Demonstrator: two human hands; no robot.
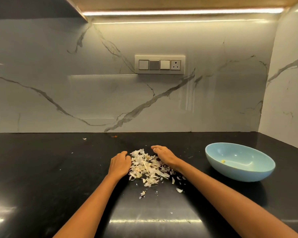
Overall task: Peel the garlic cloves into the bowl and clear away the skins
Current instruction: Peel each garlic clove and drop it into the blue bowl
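In the lower middle of the frame a pile of garlic skins lies on the black tabletop, and both hands stand at its two sides. The left hand rests at the left edge of the pile with its fingers bent down against the skins; its grip holds nothing that can be seen. The right hand lies at the right and upper edge of the pile, the fingers nearly straight and together, the side of the hand on the tabletop, so its grip is wide and touches the skins only. Some loose skin pieces lie apart from the pile, lower in the frame. The light blue bowl stands at the right of the frame, well apart from the pile; inside it only a small yellowish bit shows, and I cannot tell what it is. On the marble wall in the upper middle is a switch panel.
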